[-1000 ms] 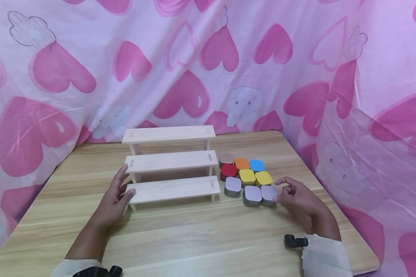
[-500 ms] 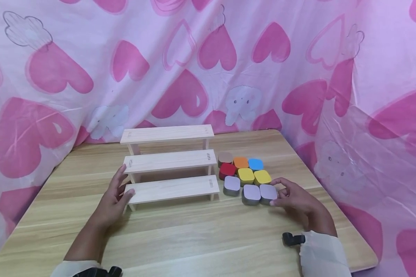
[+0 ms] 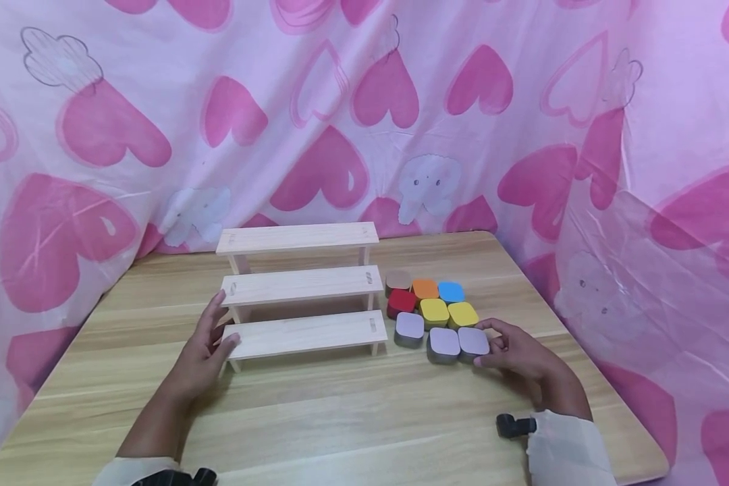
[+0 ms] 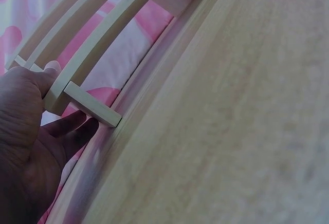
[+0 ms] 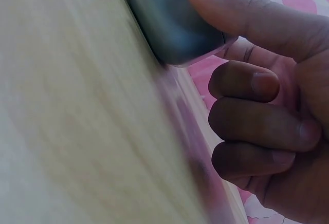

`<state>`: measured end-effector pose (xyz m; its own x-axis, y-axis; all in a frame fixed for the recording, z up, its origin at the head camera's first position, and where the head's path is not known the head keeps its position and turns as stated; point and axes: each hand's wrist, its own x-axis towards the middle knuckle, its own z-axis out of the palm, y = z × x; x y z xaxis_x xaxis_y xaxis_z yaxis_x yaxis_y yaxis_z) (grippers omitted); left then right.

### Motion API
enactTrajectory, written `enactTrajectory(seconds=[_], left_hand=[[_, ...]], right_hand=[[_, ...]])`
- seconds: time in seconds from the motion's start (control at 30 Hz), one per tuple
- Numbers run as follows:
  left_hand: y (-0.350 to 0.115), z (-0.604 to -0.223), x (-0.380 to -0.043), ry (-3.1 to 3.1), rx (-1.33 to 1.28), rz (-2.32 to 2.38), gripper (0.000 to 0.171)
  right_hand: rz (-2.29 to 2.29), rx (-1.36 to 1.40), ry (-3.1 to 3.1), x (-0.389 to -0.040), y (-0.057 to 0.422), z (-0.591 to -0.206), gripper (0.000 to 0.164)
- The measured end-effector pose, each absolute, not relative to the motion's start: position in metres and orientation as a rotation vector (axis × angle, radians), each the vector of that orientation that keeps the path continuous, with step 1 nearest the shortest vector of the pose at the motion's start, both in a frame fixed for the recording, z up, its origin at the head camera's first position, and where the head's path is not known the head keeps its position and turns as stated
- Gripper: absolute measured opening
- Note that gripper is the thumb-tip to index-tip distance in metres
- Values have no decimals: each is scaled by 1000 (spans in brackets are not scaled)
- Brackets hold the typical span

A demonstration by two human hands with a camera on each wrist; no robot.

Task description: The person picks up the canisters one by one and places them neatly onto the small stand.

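Note:
A three-step shelf of pale wood (image 3: 304, 335) stands on the table. My left hand (image 3: 197, 361) holds its left end at the lowest step. In the left wrist view the thumb lies over the end of the plank (image 4: 82, 59), and the fingers are below it by a short leg (image 4: 93, 105). My right hand (image 3: 525, 354) pinches a squarish block with a lavender top (image 3: 474, 341), thumb in front and index finger behind. The right wrist view shows the block's dark grey side (image 5: 172, 21) under the thumb; the other fingers are curled beside it.
Similar blocks cluster right of the shelf: lavender (image 3: 443, 342), another lavender (image 3: 410, 327), red (image 3: 401, 301), yellow (image 3: 434, 311), a second yellow (image 3: 464, 314), orange (image 3: 425, 289), blue (image 3: 451, 291) and brown (image 3: 397, 279). A pink heart-patterned cloth (image 3: 316, 88) hangs behind the table (image 3: 316, 425).
My right hand has shifted its thumb and index finger from the right edge of the corner lavender-topped block to around it. My left hand stays at the shelf; the blocks stay in place.

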<state>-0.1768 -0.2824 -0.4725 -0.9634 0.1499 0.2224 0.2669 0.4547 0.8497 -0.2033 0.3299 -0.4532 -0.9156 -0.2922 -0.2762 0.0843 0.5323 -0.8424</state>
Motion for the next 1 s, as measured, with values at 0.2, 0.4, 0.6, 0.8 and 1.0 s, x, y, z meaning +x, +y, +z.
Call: enactTrajectory(seconds=[0.2, 0.4, 0.6, 0.8, 1.0], left_hand=[[-283, -470, -177, -2609, -356, -1521, 89], [-282, -469, -176, -2614, -344, -1530, 91], [-283, -470, -176, -2621, -334, -1536, 91], [-283, -471, -176, -2623, -344, -1518, 90], [-283, -473, -177, -2601, -372, -1529, 88]], right_hand=[[-1351, -184, 2390, -203, 330, -453, 68], [-1317, -145, 2425, -204, 333, -452, 70], [-1313, -72, 2443, -200, 339, -449, 71], [-1297, -25, 2492, -196, 350, -446, 66], [-1363, -39, 2495, -189, 356, -439, 67]])
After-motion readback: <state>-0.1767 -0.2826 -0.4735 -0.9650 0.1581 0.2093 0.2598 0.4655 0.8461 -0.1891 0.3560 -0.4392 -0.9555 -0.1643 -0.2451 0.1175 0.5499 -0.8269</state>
